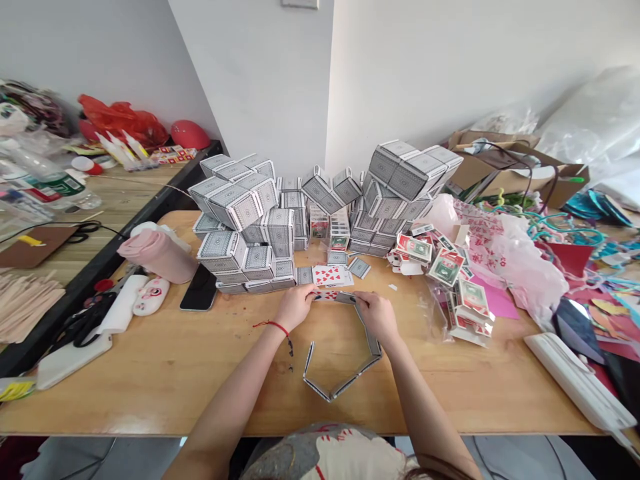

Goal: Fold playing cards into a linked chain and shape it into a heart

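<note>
My left hand (299,305) pinches the left end of a playing card (326,295) with red pips, held just above the wooden table. At that card's other end, my right hand (377,317) is closed on the grey-backed end of a chain of joined playing cards (356,378). This chain bends round in an open loop between my forearms. Right behind my hands lie loose cards (327,275), some face up with red hearts. Block-like stacks of folded cards (235,200) rise at the left, with more card blocks (400,170) at the right.
Empty card boxes (447,267) are heaped on the right, beside a plastic bag (520,253) and a white pouch (575,377). A phone (199,288), a pink cup (160,253) and black-handled scissors (93,319) lie on the left. A wall stands behind.
</note>
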### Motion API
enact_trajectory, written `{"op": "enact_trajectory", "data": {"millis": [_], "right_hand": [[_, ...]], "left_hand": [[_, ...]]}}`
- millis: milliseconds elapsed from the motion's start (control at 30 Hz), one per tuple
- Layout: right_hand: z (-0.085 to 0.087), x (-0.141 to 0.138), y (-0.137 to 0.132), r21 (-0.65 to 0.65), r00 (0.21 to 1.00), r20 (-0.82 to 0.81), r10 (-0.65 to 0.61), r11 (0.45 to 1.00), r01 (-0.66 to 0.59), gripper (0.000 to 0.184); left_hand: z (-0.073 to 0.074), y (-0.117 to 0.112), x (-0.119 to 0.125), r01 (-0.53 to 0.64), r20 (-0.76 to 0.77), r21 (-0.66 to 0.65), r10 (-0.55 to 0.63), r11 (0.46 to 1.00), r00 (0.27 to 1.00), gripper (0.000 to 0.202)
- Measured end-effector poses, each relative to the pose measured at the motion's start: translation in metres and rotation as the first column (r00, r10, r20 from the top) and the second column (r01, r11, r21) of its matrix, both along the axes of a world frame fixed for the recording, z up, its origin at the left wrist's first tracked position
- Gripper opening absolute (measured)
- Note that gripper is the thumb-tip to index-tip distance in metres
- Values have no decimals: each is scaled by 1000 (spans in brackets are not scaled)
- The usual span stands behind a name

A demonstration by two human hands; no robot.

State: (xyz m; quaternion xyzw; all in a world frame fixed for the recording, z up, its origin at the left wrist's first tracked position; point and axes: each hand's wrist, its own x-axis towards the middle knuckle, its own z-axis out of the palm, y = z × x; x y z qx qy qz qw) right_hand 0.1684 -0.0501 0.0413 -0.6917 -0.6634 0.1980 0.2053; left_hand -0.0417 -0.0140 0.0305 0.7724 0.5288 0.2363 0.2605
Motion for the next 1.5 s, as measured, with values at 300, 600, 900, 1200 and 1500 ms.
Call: {"op": "enact_trajectory", "data": {"millis": [300,600,900,1200,1500], "right_hand": [[-1,3,1,9,995,50,89,996,-89,29],[1,0,-1,21,984,45,172,985,-173,32],[-4,5,1,79,981,-7,192,978,-191,31],[0,1,-2,36,985,7,174,984,-174,33],[-7,1,-1,100,979,-16,201,975,-199,31]], "left_hand": [[-1,-1,0,4,-24,26,-3,1000,1000,20],[-1,-3,-1,55,-12,43,-54,998,998,24],[-7,-2,2,39,26,49,-40,998,999,23],[-7,-3,8,58,23,50,-59,997,998,23],[-6,-4,15,59,-11,36,-59,998,998,22]]}}
